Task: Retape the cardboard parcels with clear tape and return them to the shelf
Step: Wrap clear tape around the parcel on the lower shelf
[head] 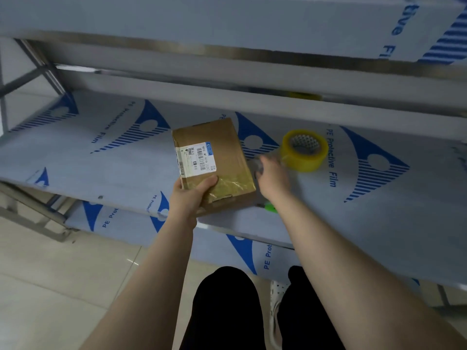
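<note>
Parcel [213,164] lay pinned on the shelf [106,157] by the left hand [193,195] clamping its near edge; the blurred right hand [271,176], grip unclear, hovered beside the tape roll [304,150], probably to fetch it.

The cardboard parcel [214,165] lies flat on the shelf [101,157] — white label up, near end wrapped in shiny tape. The tape roll [304,150], yellowish, lies flat just right of it.
</note>
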